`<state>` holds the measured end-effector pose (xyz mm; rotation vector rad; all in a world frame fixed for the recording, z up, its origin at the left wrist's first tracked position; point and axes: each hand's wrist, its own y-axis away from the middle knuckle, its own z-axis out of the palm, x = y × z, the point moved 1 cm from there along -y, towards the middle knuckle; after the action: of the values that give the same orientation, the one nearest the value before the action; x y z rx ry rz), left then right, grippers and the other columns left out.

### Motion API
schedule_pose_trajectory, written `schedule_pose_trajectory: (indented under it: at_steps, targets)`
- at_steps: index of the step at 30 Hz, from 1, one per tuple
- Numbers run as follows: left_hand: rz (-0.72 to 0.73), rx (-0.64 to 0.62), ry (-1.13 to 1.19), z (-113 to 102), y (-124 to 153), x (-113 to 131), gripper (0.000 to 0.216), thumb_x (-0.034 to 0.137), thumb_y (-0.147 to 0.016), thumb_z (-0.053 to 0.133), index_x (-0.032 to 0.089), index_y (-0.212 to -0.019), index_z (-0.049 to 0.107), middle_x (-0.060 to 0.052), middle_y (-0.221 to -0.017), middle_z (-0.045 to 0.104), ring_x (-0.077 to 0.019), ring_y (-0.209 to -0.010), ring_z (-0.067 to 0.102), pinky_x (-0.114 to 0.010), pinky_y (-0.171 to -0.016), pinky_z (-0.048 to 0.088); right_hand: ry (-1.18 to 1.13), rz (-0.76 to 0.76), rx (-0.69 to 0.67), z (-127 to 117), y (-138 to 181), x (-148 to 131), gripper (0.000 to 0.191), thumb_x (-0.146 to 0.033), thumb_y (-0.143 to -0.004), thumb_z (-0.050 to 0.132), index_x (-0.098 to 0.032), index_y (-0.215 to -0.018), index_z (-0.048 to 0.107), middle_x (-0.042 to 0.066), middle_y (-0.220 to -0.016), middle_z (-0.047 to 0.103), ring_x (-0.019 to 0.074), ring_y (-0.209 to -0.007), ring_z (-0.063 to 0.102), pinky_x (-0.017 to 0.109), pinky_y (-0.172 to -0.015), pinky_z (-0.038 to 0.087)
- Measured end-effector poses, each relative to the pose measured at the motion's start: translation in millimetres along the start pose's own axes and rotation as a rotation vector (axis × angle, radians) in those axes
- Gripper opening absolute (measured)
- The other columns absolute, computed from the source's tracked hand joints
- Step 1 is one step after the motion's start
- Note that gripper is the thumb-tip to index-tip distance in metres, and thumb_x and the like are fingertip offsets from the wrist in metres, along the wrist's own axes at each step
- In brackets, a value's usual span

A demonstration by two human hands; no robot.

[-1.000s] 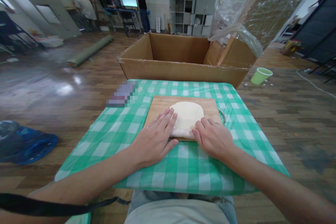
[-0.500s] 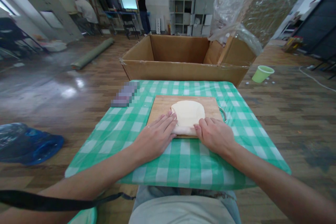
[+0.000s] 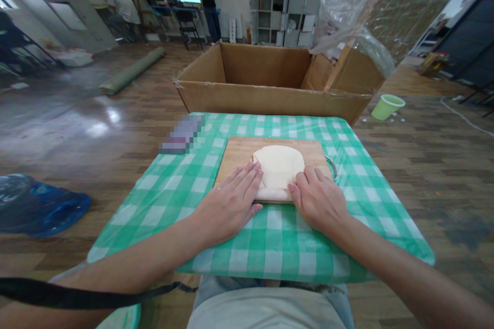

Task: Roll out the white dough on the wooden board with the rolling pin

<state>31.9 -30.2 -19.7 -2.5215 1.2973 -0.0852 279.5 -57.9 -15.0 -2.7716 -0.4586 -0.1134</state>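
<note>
A pale slab of dough [image 3: 278, 167] lies on a wooden cutting board [image 3: 239, 151] set on the green-and-white checked tablecloth [image 3: 270, 247]. My left hand [image 3: 231, 203] lies flat with its fingers stretched out, the fingertips touching the dough's left edge. My right hand [image 3: 318, 200] rests on the board's near right side, fingers extended against the dough's right edge. The near rim of the dough is folded over into a thicker roll between the two hands.
A large open cardboard box [image 3: 270, 95] stands on the floor just beyond the table, with crinkled clear plastic [image 3: 370, 15] over its right side. A green cup [image 3: 387, 106] sits on the floor at right, a blue bag [image 3: 38, 205] at left. Two people stand at desks far back.
My right hand has slid slightly forward along the dough's right edge. The left hand stays in nearly the same place.
</note>
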Motion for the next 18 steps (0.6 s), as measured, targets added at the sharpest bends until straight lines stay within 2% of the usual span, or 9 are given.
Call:
schedule_pose_trajectory:
  at_steps: [5, 9, 11, 13, 16, 18]
  targets:
    - [-0.035, -0.047, 0.069, -5.0, 0.4, 2.9, 0.075, 0.043, -0.105, 0.050, 0.003, -0.163, 0.026, -0.023, -0.171, 0.025, -0.0342, -0.162, 0.018, -0.052, -0.131, 0.026, -0.042, 0.014, -0.114, 0.1, -4.2, 1.9, 0.043, -0.039, -0.111, 0.032, -0.019, -0.096, 0.067, 0.012, -0.091, 0.070, 0.0273, -0.088, 0.063, 0.037, -0.076, 0.036]
    - [-0.074, -0.119, 0.201, -14.3, -0.4, 0.2, 0.077, 0.053, -0.105, 0.045, 0.004, -0.163, 0.031, -0.021, -0.171, 0.026, -0.0332, -0.161, 0.022, -0.051, -0.130, 0.026, -0.071, 0.000, -0.200, -2.7, -8.7, 3.0, 0.049, -0.039, -0.111, 0.029, -0.018, -0.098, 0.071, 0.013, -0.098, 0.075, 0.0279, -0.093, 0.067, 0.036, -0.077, 0.039]
    - [-0.142, -0.135, 0.332, -22.7, -4.6, -8.0, 0.068, 0.053, -0.108, 0.037, 0.010, -0.160, 0.039, -0.017, -0.170, 0.033, -0.0298, -0.159, 0.030, -0.049, -0.129, 0.030, -0.091, 0.042, -0.234, -5.3, -10.7, 7.2, 0.053, -0.042, -0.111, 0.029, -0.018, -0.095, 0.073, 0.014, -0.098, 0.077, 0.0268, -0.090, 0.068, 0.035, -0.074, 0.040]
    - [-0.271, -0.082, 0.479, -31.7, -13.6, -23.2, 0.060, 0.051, -0.110, 0.028, 0.016, -0.153, 0.051, -0.011, -0.162, 0.049, -0.0267, -0.151, 0.045, -0.046, -0.125, 0.036, -0.135, 0.145, -0.243, -7.3, -12.2, 16.9, 0.061, -0.047, -0.111, 0.024, -0.018, -0.091, 0.074, 0.015, -0.096, 0.077, 0.0257, -0.084, 0.069, 0.034, -0.069, 0.040]
    - [-0.486, 0.035, 0.625, -38.2, -37.0, -54.0, 0.057, 0.056, -0.107, 0.031, 0.021, -0.134, 0.068, -0.008, -0.136, 0.072, -0.0278, -0.128, 0.065, -0.045, -0.113, 0.048, -0.287, 0.332, -0.212, -7.2, -16.6, 41.6, 0.079, -0.059, -0.109, 0.011, -0.019, -0.081, 0.074, 0.015, -0.085, 0.076, 0.0252, -0.076, 0.068, 0.033, -0.064, 0.037]
    - [-0.545, 0.015, 0.688, -33.7, -57.1, -71.9, 0.057, 0.059, -0.104, 0.034, 0.022, -0.121, 0.073, -0.007, -0.124, 0.076, -0.0290, -0.117, 0.068, -0.043, -0.103, 0.052, -0.422, 0.416, -0.172, -5.6, -24.0, 60.1, 0.087, -0.068, -0.106, 0.007, -0.019, -0.075, 0.071, 0.014, -0.076, 0.074, 0.0250, -0.072, 0.066, 0.033, -0.062, 0.036]
